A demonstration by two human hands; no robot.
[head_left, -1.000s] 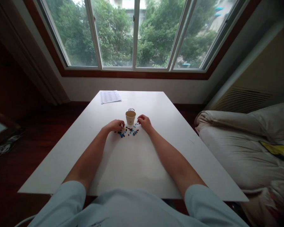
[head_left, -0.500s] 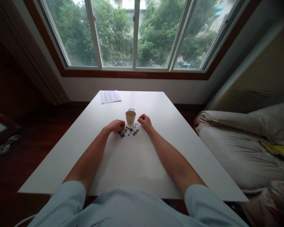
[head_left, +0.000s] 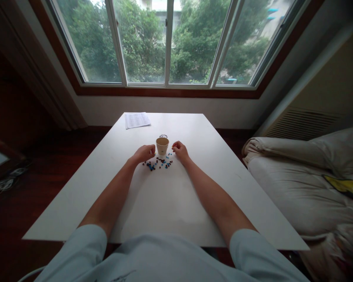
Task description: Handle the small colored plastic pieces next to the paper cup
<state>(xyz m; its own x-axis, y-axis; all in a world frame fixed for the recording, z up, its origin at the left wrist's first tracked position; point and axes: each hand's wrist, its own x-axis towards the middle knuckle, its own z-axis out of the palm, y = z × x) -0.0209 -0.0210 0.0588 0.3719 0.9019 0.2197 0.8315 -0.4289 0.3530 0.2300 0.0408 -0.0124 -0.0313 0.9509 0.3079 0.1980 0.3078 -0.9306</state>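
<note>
The tabletop (head_left: 159,211) is showing a smooth, faintly glossy finish. The cup (head_left: 162,147) is looking like matt paper, the small pieces (head_left: 150,167) like plastic. The window trim (head_left: 164,93) is appearing wooden; the shirt (head_left: 164,258) is showing matt cloth.

Cannot identify tiny yellowish specks (head_left: 172,147) pinched in left hand (head_left: 145,153) and right hand (head_left: 180,152). Cannot see inner bottom of cup (head_left: 162,148). Cannot read papers (head_left: 137,120). Lose sofa (head_left: 282,192) past right edge.

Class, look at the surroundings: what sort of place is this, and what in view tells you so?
Probably a room in a home: a padded, sofa-like seat stands right of the white table, a long curtain hangs at the left, and a wide window fills the wall ahead.
</note>
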